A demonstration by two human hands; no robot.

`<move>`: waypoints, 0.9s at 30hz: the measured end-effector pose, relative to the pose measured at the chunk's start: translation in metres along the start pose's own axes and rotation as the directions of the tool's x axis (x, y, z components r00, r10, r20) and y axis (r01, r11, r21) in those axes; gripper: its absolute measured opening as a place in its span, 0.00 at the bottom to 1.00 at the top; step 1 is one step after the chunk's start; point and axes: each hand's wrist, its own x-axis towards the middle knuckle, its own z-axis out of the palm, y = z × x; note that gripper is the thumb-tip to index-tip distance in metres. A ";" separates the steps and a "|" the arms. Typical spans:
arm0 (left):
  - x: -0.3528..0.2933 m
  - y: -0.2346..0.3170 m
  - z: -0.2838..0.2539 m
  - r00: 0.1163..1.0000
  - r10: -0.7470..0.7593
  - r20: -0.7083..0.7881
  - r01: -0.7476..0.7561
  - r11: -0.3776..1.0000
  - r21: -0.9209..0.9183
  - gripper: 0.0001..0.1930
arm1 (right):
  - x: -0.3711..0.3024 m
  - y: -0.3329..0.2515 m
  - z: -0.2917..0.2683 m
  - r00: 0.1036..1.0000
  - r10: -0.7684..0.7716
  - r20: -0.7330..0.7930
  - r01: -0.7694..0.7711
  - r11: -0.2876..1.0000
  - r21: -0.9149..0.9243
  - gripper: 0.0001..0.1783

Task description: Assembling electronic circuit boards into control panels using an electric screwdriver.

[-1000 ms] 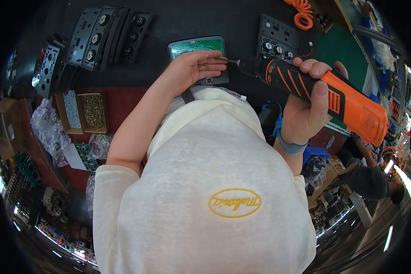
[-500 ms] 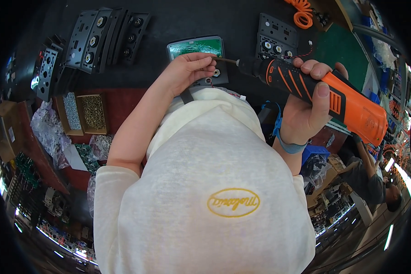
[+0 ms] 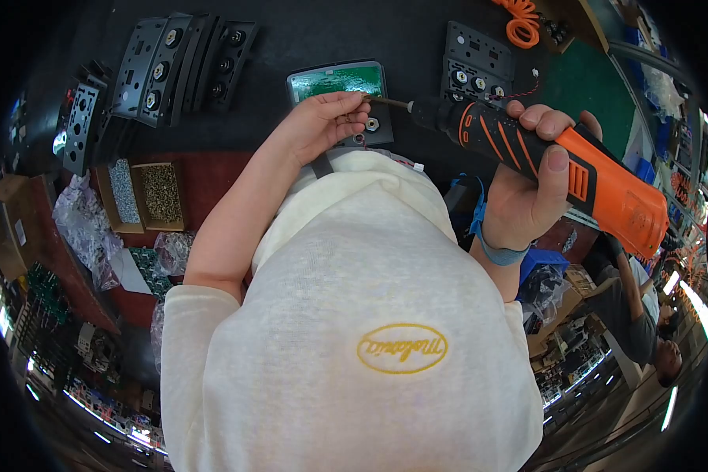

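1. Two bare hands are seen above a dark tabletop (image 3: 354, 39), with the wearer's pale shirt (image 3: 370, 315) filling the lower middle of the view.
2. An orange and black electric screwdriver (image 3: 551, 169) is gripped by the right hand (image 3: 527, 189), the fingers clenched around its body and the thumb laid along the orange casing. The tool is held nearly level, its tip pointing toward the left hand.
3. The thin bit (image 3: 387, 101) at the tool's front is pinched by the fingers of the left hand (image 3: 322, 122), thumb and forefinger closed at its tip. Whether a screw is held there cannot be told.
4. A dark panel with a green circuit board (image 3: 338, 80) lies on the tabletop directly under the left hand, partly covered by it; a small round fitting (image 3: 372, 124) shows on its lower edge just beside the fingertips.
5. A second black panel with round fittings (image 3: 477, 67) lies just right of the green board, above the tool's black front end.
6. A row of black panels (image 3: 177, 67) lies at the upper left, well apart from the hands.
7. Two open boxes of small screws (image 3: 145, 193) sit at the left on a red surface, beside clear plastic bags (image 3: 86, 228).
8. An orange coiled hose (image 3: 521, 23) lies at the top edge.
9. A blue band (image 3: 492, 248) is worn on the right wrist.
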 end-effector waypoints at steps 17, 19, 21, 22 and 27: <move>-0.002 0.004 0.004 0.996 0.025 -0.088 -0.003 0.969 0.247 0.10 | 0.002 0.002 0.001 0.988 -0.011 0.152 0.005 0.999 0.041 0.32; -0.002 0.005 0.004 0.996 0.034 -0.087 -0.007 0.956 0.294 0.10 | 0.005 0.003 0.001 0.987 -0.002 0.158 -0.003 0.999 0.032 0.31; -0.002 0.006 0.004 0.995 0.043 -0.085 -0.011 0.940 0.341 0.11 | 0.007 0.005 -0.001 0.987 0.007 0.163 -0.011 1.000 0.023 0.31; -0.002 0.007 0.004 0.997 0.048 -0.064 -0.023 0.940 0.341 0.12 | 0.008 0.006 -0.002 0.989 0.011 0.148 -0.017 0.999 0.039 0.30; 0.008 0.023 -0.007 0.985 0.138 -0.103 -0.065 0.854 0.516 0.16 | 0.010 0.008 -0.009 0.997 0.026 0.072 -0.031 0.997 0.069 0.28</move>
